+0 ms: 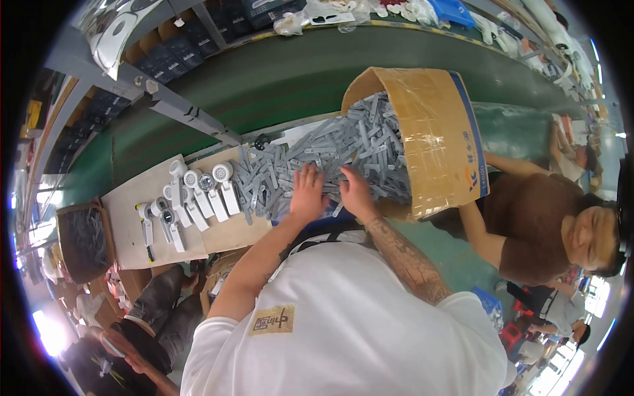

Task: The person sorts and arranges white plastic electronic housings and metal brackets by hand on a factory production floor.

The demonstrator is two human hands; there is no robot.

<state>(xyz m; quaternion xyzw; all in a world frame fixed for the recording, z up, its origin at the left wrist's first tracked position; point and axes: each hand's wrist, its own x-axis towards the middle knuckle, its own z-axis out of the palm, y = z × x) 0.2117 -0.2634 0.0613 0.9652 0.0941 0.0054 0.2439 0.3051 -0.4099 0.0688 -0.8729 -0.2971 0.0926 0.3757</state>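
Observation:
A large heap of grey flat plastic strips [281,173] spreads across the bench and back into a cardboard box [432,142] tipped on its side. My left hand [308,195] rests on the near edge of the heap, fingers spread and nothing gripped. Just to its right, my right hand [356,195] touches the strips by the box's mouth, its fingers apart and partly bent. Left of the heap lie several white handheld devices with round grilled heads, like small fans [224,188]. A person in a brown shirt [538,224] reaches toward the box from the right.
A small yellow-and-black tool [150,254] lies at the left of the bench top [125,198]. An open carton [84,241] stands at the bench's left end. A metal post [191,112] rises behind, before a green conveyor belt [277,72]. Another person's legs [158,303] show at lower left.

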